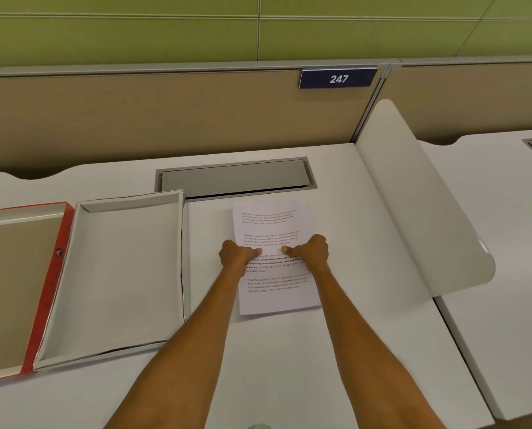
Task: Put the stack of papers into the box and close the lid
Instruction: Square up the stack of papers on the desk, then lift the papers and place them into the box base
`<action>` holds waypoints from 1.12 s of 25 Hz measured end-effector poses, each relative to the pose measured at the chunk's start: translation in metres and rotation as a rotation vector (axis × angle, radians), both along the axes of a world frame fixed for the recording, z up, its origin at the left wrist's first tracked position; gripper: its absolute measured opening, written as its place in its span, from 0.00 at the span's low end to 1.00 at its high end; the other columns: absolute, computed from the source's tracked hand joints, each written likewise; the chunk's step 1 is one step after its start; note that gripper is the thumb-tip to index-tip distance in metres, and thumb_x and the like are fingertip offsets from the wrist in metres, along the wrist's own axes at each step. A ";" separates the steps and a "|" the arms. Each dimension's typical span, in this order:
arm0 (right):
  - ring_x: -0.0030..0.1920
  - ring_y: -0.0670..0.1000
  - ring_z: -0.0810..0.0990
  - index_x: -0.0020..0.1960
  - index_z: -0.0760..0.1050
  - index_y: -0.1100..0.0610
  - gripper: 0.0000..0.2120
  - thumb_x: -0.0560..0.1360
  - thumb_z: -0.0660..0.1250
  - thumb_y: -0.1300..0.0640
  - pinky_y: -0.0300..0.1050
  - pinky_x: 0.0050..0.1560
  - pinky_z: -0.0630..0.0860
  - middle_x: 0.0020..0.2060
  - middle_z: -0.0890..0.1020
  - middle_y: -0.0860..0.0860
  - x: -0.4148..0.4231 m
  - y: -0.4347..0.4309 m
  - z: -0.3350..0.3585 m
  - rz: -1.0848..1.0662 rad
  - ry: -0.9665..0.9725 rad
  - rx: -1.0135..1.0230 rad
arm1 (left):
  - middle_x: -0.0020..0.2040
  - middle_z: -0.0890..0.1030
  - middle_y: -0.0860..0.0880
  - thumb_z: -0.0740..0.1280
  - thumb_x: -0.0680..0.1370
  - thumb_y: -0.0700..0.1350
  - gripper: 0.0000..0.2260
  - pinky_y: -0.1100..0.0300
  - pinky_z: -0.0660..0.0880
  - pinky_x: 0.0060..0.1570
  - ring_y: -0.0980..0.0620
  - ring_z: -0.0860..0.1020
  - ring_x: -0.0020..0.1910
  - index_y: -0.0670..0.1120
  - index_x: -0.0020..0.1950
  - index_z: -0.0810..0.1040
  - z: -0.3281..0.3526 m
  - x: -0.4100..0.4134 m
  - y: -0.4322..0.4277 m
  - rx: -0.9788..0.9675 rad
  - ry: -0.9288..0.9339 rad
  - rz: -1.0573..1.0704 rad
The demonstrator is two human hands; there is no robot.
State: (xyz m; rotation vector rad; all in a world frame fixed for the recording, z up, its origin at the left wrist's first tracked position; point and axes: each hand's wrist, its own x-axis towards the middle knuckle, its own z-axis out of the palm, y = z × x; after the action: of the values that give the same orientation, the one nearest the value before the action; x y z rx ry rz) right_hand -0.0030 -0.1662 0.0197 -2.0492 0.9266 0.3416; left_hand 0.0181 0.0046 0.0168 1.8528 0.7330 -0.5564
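Note:
A stack of white printed papers [270, 218] lies flat on the white desk, right of centre. My left hand [238, 253] grips its left edge and my right hand [311, 250] grips its right edge, thumbs resting on top of the sheet and pointing toward each other. To the left stands the open box [125, 274], a shallow white tray with nothing inside. Its lid [51, 289], red on the outside and brown inside, lies folded open further left, joined along the box's left side.
A grey cable-port flap [233, 178] is set into the desk just behind the papers. A curved white divider [413, 193] rises at the desk's right edge. A beige partition with a "247" sign [338, 78] stands at the back.

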 end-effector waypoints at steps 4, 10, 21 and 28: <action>0.59 0.60 0.81 0.61 0.71 0.67 0.31 0.67 0.80 0.53 0.56 0.59 0.79 0.60 0.79 0.60 -0.004 0.006 0.007 -0.016 -0.057 -0.002 | 0.56 0.83 0.39 0.79 0.69 0.40 0.15 0.54 0.80 0.42 0.43 0.83 0.47 0.39 0.49 0.77 0.008 -0.004 -0.002 -0.068 -0.038 0.033; 0.56 0.59 0.81 0.59 0.63 0.62 0.29 0.69 0.78 0.57 0.48 0.51 0.82 0.57 0.79 0.59 -0.006 0.001 0.048 -0.071 -0.396 0.022 | 0.50 0.83 0.47 0.80 0.67 0.42 0.19 0.58 0.81 0.35 0.51 0.83 0.41 0.43 0.52 0.76 0.049 -0.007 0.001 -0.163 -0.321 0.116; 0.51 0.35 0.80 0.56 0.66 0.37 0.31 0.67 0.79 0.62 0.32 0.42 0.80 0.50 0.78 0.38 -0.039 -0.004 0.049 -0.140 -0.871 0.250 | 0.43 0.79 0.67 0.79 0.67 0.36 0.32 0.76 0.75 0.37 0.71 0.78 0.47 0.73 0.44 0.69 0.065 -0.054 -0.015 -0.266 -0.829 0.228; 0.50 0.31 0.78 0.52 0.65 0.31 0.34 0.66 0.80 0.62 0.27 0.41 0.78 0.50 0.78 0.39 -0.049 -0.004 0.034 -0.152 -0.815 0.225 | 0.44 0.77 0.62 0.79 0.68 0.38 0.30 0.77 0.74 0.36 0.59 0.79 0.45 0.73 0.44 0.69 0.048 -0.062 -0.016 -0.229 -0.830 0.196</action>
State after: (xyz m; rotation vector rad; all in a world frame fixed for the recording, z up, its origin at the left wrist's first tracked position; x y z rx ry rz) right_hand -0.0515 -0.1700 0.0538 -1.6599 0.4946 -0.4348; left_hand -0.0435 -0.0115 0.0648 1.5722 0.2629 0.2566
